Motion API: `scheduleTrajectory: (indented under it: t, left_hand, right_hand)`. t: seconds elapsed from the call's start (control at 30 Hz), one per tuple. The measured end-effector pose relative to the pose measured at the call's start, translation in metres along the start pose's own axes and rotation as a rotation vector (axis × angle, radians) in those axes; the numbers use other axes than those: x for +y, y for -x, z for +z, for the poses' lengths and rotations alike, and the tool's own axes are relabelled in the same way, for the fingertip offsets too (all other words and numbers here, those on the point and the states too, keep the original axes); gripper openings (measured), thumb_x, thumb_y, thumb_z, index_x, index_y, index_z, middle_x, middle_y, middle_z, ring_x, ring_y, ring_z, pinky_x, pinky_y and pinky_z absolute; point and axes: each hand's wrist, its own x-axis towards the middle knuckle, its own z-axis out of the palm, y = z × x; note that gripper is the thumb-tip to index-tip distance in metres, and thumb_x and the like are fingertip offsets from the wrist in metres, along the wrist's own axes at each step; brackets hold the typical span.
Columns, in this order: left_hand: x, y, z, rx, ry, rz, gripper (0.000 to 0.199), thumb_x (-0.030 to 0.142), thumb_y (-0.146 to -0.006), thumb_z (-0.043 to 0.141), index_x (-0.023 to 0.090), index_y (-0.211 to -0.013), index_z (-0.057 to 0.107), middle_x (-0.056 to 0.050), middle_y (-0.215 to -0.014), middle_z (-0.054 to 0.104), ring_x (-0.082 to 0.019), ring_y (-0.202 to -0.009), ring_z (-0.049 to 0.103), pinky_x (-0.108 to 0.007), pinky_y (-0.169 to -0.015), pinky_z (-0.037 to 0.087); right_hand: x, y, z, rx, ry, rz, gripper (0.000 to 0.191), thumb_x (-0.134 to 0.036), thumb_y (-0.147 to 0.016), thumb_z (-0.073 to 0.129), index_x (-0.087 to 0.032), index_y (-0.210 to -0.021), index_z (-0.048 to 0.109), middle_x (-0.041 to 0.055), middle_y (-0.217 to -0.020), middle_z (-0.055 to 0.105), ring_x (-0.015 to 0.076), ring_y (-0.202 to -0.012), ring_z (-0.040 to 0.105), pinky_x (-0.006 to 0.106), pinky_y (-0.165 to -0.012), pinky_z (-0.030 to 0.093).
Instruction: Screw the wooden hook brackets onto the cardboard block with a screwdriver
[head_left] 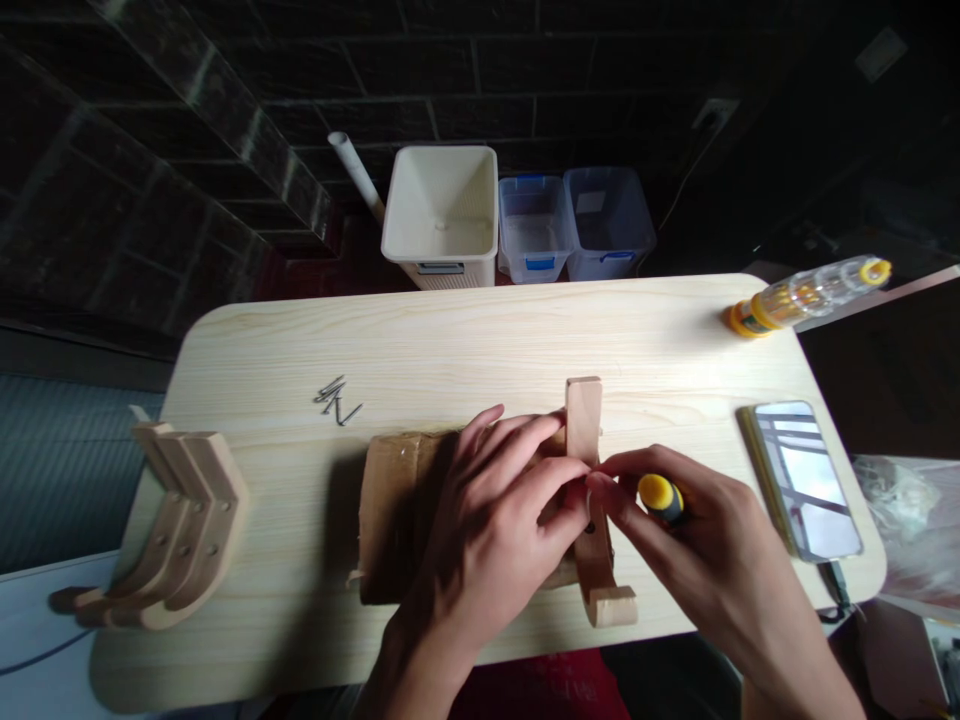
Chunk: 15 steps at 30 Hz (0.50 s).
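A curved wooden hook [584, 415] lies across a brown cardboard box [390, 510] at the middle front of the table. My left hand [487, 510] rests over the box, thumb and forefinger pinched together at the hook's middle; whatever is between them is too small to make out. From the right, my right hand [690, 540] meets those fingertips with its own thumb and forefinger closed. A screwdriver with a yellow and black handle [660, 496] is tucked in that hand, its shaft hidden. One dark hole shows in the hook just below the fingers.
Several loose screws [335, 398] lie left of the box. More curved wooden hooks [196, 530] stand together at the table's left edge. On the right are a phone [806, 480] with a cable and a clear tube of yellow-capped bits [806, 297]. Bins [441, 250] stand beyond the table [480, 340].
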Motion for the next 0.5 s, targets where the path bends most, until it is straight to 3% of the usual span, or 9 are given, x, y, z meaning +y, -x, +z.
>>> scheduleTrajectory:
  t: [0.17,0.5]
  left_hand:
    - [-0.0015,0.0001,0.0011,0.002,0.015,0.0,0.008,0.019,-0.095,0.07,0.025,-0.099,0.075,-0.004,-0.124,0.075,-0.021,-0.113,0.07,-0.049,-0.121,0.043]
    - [-0.0066,0.0013,0.0046,0.061,0.039,0.033,0.006,0.019,-0.095,0.072,0.023,-0.096,0.076,-0.004,-0.116,0.078,-0.019,-0.107,0.072,-0.047,-0.118,0.046]
  right_hand:
    - [-0.0002,-0.0012,0.0008,-0.009,0.0,0.031,0.013,-0.036,-0.094,0.069,-0.024,-0.094,0.076,-0.0056,-0.066,0.066,0.0096,-0.05,0.049,0.02,-0.043,0.037]
    - [0.0031,-0.0001,0.0013,-0.045,-0.032,0.111,0.022,-0.041,-0.094,0.068,-0.023,-0.102,0.076,-0.0025,-0.077,0.071,0.0117,-0.058,0.058,0.021,-0.044,0.039]
